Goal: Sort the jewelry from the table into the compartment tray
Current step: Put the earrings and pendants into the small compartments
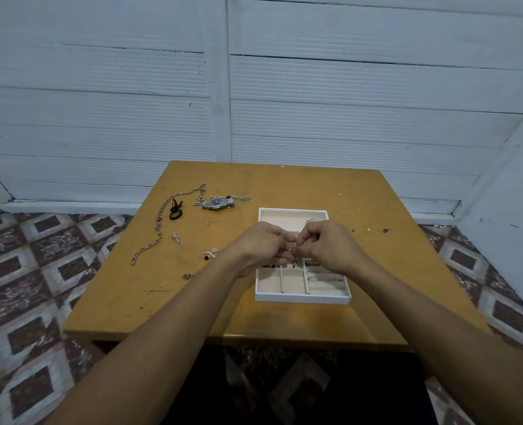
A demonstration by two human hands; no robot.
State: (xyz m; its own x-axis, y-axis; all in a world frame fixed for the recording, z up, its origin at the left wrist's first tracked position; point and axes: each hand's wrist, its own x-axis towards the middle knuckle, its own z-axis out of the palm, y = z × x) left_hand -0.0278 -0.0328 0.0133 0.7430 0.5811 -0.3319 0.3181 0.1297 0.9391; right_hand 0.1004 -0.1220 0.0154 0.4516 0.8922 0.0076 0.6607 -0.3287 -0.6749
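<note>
"Over the middle of the tray (303, 297), what do the two hands have?"

"My left hand (261, 245) and right hand (326, 245) meet fingertip to fingertip, fingers curled in, both pinching one silver piece (292, 251). It is thin and bright, too small to tell what kind. I hold it above the dividers; whether its lower end touches the tray, I cannot tell."

"And the tray itself?"

"White rim, cream lining. One wide compartment at the far end, two narrow ones at the near left, a wider padded one at the near right. My hands hide the middle."

"What lies loose?"

"All of it is left of the tray on the table (330, 191). A long chain (159, 223) runs from the far side toward the left edge, with a black hair tie (175, 210) just beside it. A steel watch (218, 203) with a dark dial lies farther back, a short chain (243, 197) at its right end. Nearer me are a small silver bit (176, 238) and a hooked piece with a dark bead (211, 254)."

"Where is there room?"

"Bare wood lies right of the tray, and between it and the table's near edge. The far edge stands near the white wall (346, 87); patterned floor (24, 271) shows on both sides."
</note>
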